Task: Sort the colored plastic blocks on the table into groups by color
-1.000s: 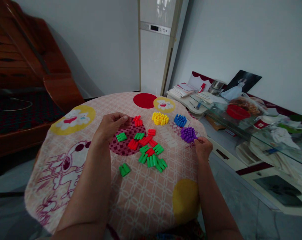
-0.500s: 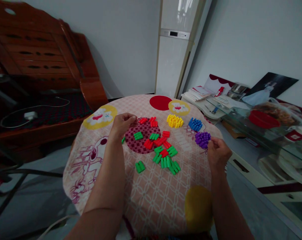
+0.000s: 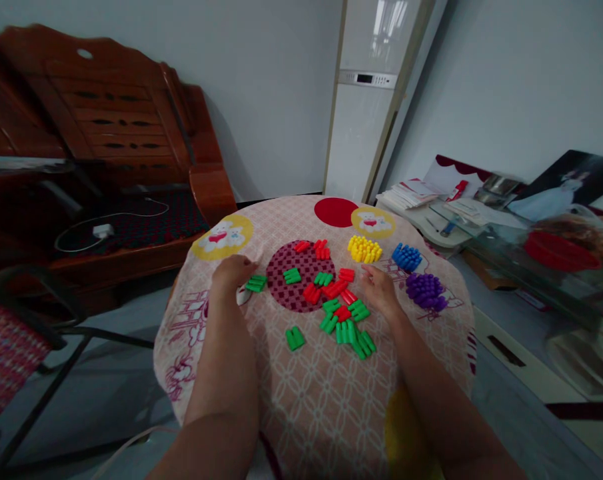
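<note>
My left hand [image 3: 232,272] hovers over the left part of the table, just beside a group of green plastic pegs [image 3: 256,283]. Its fingers are loosely bent and apart, and nothing shows in them. On the other side, my right hand [image 3: 380,288] is open with fingers extended, between the yellow peg pile [image 3: 364,249] and some short red pegs [image 3: 346,274]. Nearer me is a cluster of green pegs [image 3: 345,332] around a red piece [image 3: 342,313]. More green pegs [image 3: 295,338] lie apart to its left. Purple pegs [image 3: 426,292] and blue pegs [image 3: 406,257] are heaped at the right.
A patterned cloth [image 3: 321,393] covers the round table. To the right stands a glass-topped cabinet [image 3: 501,247] bearing papers, a red bowl [image 3: 561,250] and a photo. A wooden bench [image 3: 126,133] is at the back left, a folding chair [image 3: 11,347] at the near left.
My right hand has left the purple heap and moved left toward the red pegs. My left hand has shifted left and nearer me, uncovering green pegs. The view has turned slightly left.
</note>
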{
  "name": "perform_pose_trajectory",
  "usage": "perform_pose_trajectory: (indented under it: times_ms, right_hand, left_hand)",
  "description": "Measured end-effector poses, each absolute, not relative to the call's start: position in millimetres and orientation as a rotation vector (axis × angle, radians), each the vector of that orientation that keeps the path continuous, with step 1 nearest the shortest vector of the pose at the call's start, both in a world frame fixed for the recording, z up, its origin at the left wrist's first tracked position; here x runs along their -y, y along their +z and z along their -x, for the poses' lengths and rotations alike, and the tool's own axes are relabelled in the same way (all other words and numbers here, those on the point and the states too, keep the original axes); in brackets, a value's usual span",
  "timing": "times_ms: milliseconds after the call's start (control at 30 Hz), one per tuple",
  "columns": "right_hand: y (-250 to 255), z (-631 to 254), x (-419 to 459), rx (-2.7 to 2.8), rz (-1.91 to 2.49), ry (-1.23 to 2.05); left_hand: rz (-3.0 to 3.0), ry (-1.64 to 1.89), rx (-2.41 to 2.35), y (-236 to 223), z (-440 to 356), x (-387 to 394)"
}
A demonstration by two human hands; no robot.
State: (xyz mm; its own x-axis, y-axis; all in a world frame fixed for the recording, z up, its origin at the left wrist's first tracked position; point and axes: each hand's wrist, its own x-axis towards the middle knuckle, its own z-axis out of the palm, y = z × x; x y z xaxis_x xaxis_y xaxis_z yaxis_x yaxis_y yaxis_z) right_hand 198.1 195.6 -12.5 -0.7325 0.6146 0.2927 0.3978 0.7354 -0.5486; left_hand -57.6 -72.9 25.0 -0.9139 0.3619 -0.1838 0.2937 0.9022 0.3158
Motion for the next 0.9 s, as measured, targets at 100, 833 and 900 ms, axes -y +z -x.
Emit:
perform_pose_trajectory:
  times_ms: [100, 833, 900]
  right_hand:
    - [-17, -184, -189, 2.479, 0.706, 0.730]
    - [-3, -144, -118, 2.845, 0.336, 0.427]
    - [-5, -143, -116, 2.838, 0.359, 0.444]
  left_hand:
    - [-0.540, 0.446, -2.646, 22, 56, 73]
    - [-1.230, 0.683, -2.516, 17, 15, 1]
    - [-1.239, 0.677, -2.469, 15, 14, -1]
